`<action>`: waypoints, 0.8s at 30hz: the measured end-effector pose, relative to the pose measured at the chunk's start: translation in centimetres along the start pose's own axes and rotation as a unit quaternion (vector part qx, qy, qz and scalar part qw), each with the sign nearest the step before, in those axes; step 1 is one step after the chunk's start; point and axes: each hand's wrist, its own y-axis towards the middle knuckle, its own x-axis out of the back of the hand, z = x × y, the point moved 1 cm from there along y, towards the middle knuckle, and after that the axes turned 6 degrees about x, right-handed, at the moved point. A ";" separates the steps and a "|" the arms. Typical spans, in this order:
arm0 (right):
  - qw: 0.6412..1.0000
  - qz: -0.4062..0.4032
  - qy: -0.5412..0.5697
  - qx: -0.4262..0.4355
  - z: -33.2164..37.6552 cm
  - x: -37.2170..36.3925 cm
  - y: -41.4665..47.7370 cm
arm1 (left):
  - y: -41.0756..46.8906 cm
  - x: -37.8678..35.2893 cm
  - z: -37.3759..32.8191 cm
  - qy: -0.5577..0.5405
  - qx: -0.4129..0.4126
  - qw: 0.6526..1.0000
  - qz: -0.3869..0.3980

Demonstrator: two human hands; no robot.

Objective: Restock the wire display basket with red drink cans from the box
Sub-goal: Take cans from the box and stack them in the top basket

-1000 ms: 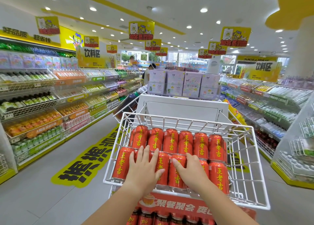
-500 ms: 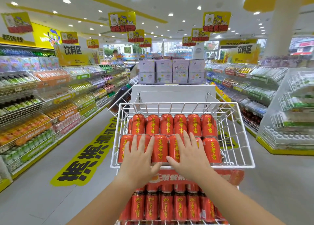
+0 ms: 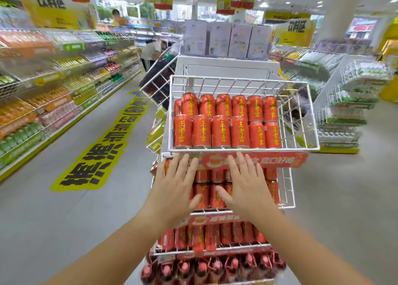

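Note:
The white wire display basket (image 3: 299,116) on top of the rack holds two rows of red drink cans (image 3: 221,131) with yellow lettering, upright and packed to its left; its right end is bare wire. My left hand (image 3: 174,185) and my right hand (image 3: 247,185) hover just below the basket's front rim, fingers spread, holding nothing, in front of the second tier's red cans (image 3: 215,190). No box shows in view.
Lower tiers carry more red cans (image 3: 215,237) and red bottles (image 3: 206,267). Drink shelves (image 3: 53,95) line the left aisle, wire racks (image 3: 344,103) stand at right. Pale cartons (image 3: 226,39) top the stand behind. A person (image 3: 150,52) bends far down the aisle.
Both hands have come off the cans in the top basket and dropped below its front rim. The view has tilted down, showing the lower tiers.

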 end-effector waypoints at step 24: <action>0.959 0.259 0.072 0.091 6.4 -33.6 -23.7 | -27.3 -31.3 -4.8 -0.004 0.065 0.962 0.264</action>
